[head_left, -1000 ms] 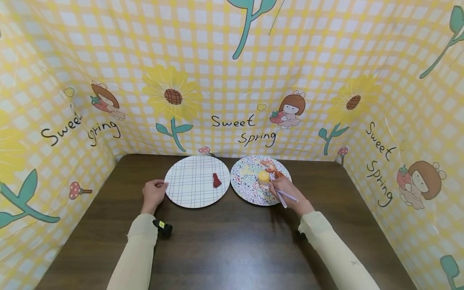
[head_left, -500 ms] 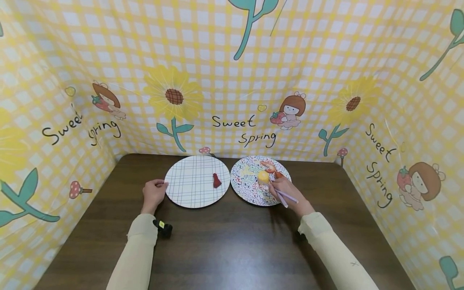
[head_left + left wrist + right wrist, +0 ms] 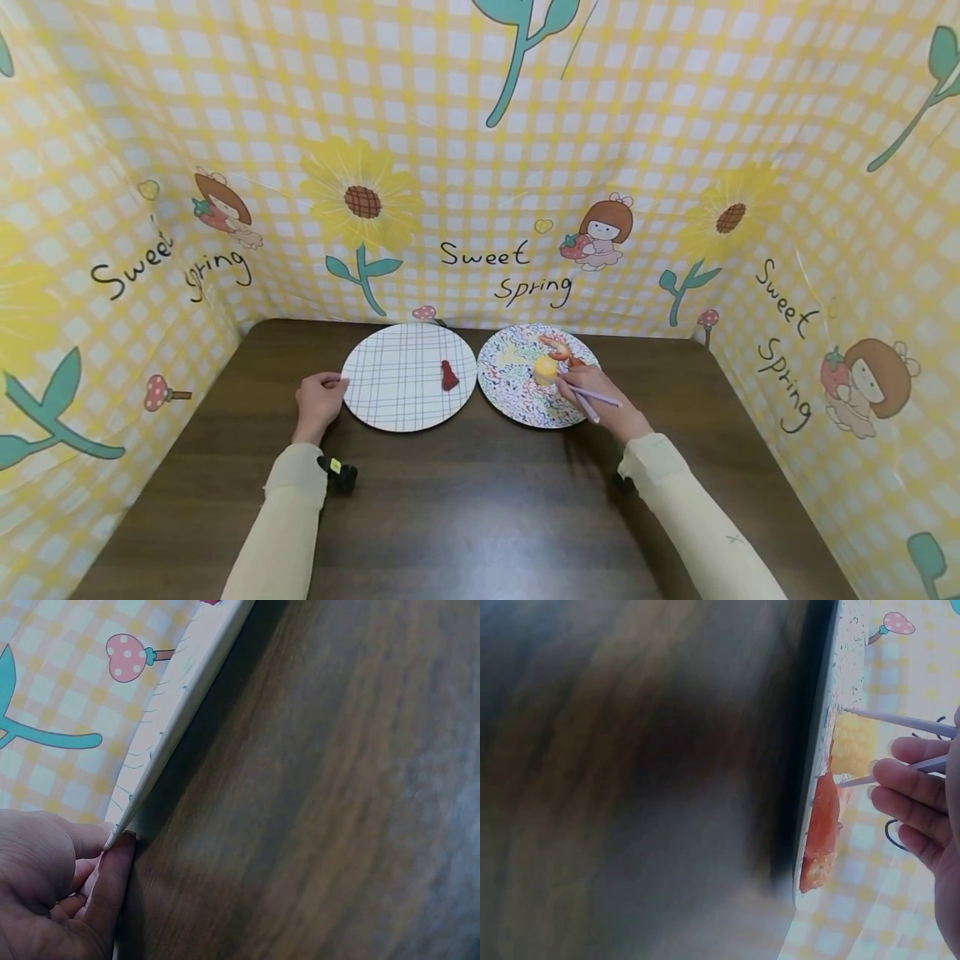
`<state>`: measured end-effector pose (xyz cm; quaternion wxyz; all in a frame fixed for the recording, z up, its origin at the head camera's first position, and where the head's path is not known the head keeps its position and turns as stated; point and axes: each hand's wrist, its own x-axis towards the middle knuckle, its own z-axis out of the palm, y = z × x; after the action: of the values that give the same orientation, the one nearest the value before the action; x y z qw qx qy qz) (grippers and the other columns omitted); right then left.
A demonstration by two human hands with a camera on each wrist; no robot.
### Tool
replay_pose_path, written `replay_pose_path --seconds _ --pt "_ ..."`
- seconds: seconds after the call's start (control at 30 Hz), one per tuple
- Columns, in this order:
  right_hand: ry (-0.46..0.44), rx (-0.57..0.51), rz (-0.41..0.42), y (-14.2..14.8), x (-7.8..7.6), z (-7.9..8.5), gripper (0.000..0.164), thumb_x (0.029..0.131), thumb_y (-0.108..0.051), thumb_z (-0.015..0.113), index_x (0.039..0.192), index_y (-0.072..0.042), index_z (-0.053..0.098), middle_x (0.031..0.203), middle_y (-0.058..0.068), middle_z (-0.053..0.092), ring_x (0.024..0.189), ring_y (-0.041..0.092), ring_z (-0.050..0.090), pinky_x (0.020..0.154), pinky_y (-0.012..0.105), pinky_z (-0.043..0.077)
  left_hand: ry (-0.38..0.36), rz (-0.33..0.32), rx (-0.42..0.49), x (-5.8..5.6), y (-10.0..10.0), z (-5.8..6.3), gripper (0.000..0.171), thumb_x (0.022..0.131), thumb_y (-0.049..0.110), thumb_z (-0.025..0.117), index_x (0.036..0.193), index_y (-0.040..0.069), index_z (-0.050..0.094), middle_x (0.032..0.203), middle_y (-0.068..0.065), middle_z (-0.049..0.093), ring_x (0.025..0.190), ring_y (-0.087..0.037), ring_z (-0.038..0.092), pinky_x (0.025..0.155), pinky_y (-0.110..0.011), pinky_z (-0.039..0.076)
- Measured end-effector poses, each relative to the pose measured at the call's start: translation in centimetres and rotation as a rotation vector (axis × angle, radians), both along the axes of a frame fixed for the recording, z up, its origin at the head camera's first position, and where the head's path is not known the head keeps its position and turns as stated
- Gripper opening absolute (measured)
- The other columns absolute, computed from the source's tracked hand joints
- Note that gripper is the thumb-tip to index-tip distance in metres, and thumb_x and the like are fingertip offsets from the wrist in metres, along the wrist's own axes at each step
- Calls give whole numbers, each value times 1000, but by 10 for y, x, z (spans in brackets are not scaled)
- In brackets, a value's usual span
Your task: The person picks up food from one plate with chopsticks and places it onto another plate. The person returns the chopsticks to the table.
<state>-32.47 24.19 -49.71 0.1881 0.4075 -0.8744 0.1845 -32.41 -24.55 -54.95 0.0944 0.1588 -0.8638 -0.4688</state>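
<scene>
My left hand pinches the left rim of a white plate with blue grid lines; thumb and finger grip its edge in the left wrist view. A dark red food piece lies on that plate's right side. My right hand holds pale purple chopsticks over a colourfully speckled plate. In the right wrist view the tips stand at either side of a yellow corn piece. Beside the corn lies an orange-red food piece, mostly hidden by my hand in the head view. A shrimp lies behind it.
Both plates sit side by side near the back of a dark wooden table. A yellow checked cloth hangs round the back and both sides. A black wrist camera is strapped at my left cuff.
The chopsticks have shifted slightly in my right hand, their rear ends a little farther right and higher. My left hand stays at the plate rim.
</scene>
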Motion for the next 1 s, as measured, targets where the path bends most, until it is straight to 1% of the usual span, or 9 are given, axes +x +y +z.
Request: replay_pose_path --seconds 0.03,0.1,0.17,0.3,0.43,0.5,0.63,0.8,1.0 --pt "-1 11 -1 0 -2 -1 35 98 -1 57 64 -12 55 58 -5 46 56 10 39 58 27 37 0 0 -2 0 0 -1 32 99 18 63 115 -9 70 109 -27 70 103 -37 63 84 -40 47" --pt "-4 10 -8 -2 -2 -1 37 95 2 58 62 -13 52 57 -5 44 56 11 40 58 29 40 1 2 -3 0 0 -2 32 99 18 63 115 -8 70 109 -27 70 103 -37 63 84 -41 47" --pt "3 20 -8 -3 -3 -1 39 95 3 58 60 -13 49 56 -5 43 57 12 40 61 31 42 3 1 -5 -1 0 -3 32 99 19 63 115 -8 70 109 -26 70 103 -37 63 84 -40 47" --pt "70 50 11 -5 -5 -3 39 92 5 59 59 -13 48 53 -5 44 56 13 41 64 34 44 13 -2 -11 -2 0 -2 32 99 19 63 116 -8 70 108 -26 70 102 -36 63 82 -39 47" --pt "129 24 54 -6 -4 -6 37 88 7 62 58 -12 50 53 -3 49 51 12 45 60 33 45 13 2 -12 -2 0 -1 32 99 18 63 116 -8 70 108 -26 70 102 -36 63 84 -40 47" --pt "147 2 61 -6 -3 -7 36 87 6 62 58 -12 50 54 -3 50 51 13 46 59 33 45 11 1 -11 -2 0 -1 33 99 18 63 116 -9 70 109 -27 70 103 -37 63 86 -42 47" --pt "183 11 59 -7 -1 -9 33 87 4 62 60 -10 50 55 -2 48 51 16 47 61 36 45 6 1 -10 0 0 1 33 100 18 63 117 -9 69 110 -27 70 104 -37 62 87 -43 47" --pt "220 65 43 -5 -3 -10 31 88 0 63 62 -11 53 57 -1 49 53 19 50 65 39 46 2 4 -5 0 0 0 32 100 18 63 117 -8 70 110 -27 70 105 -37 62 88 -44 46" --pt "201 108 28 -5 -3 -8 30 92 -3 61 64 -12 56 59 0 51 56 20 51 68 40 47 7 1 -10 -2 0 -2 33 100 18 62 117 -8 69 110 -27 69 105 -38 61 88 -44 46"
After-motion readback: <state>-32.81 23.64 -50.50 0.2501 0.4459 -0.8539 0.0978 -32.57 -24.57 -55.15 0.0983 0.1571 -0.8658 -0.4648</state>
